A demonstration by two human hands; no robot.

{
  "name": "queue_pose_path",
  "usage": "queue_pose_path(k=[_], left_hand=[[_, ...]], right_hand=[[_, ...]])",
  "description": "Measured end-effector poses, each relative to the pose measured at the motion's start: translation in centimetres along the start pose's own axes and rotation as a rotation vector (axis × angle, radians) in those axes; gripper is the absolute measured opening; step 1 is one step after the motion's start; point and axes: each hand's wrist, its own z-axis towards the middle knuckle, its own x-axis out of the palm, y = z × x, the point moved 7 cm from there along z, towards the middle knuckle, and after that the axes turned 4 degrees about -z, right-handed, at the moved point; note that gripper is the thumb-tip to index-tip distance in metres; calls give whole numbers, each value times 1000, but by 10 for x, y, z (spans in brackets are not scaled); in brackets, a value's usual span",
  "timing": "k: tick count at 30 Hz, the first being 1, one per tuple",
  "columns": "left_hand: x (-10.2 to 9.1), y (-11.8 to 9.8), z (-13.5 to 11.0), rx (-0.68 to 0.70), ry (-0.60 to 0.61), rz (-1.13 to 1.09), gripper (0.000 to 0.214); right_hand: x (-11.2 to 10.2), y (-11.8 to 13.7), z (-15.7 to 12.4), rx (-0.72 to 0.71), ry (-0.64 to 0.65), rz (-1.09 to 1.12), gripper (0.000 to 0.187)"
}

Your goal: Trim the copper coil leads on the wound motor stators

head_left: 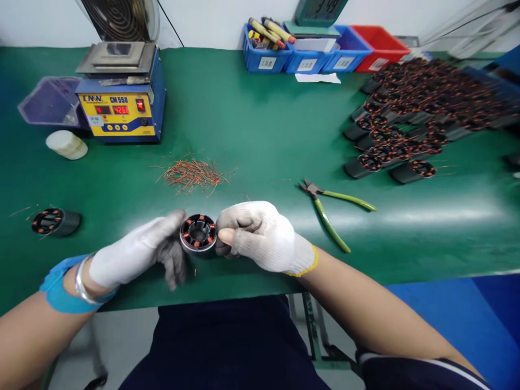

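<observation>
A black motor stator (198, 233) with copper windings stands near the front edge of the green table, its open ring facing up. Close against its left side is my left hand (152, 249), in a white and grey glove, thumb and fingers apart. At the stator's right rim my right hand (255, 235) is closed, thumb pressed to the curled fingers, and the bare thumb tip pokes out of the glove. What lies inside that pinch is hidden. Cut copper wires (195, 174) lie in a loose pile behind the stator. Green-handled cutting pliers (331, 208) rest spread to the right.
Another stator (57, 222) lies at the left. Many stators (422, 119) crowd the back right. A blue and yellow CM558 unit (122, 103) stands back left, beside a purple bin (51, 103) and a white round piece (67, 144). Blue bins (266, 60) and a red bin (379, 46) line the wall.
</observation>
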Motion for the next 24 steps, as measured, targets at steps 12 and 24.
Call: queue_pose_path(k=[12, 24], left_hand=[[10, -11, 1, 83, 54, 28, 33], [-31, -8, -4, 178, -638, 353, 52]], right_hand=[[7, -5, 5, 92, 59, -43, 17], [-13, -17, -28, 396, 284, -14, 27]])
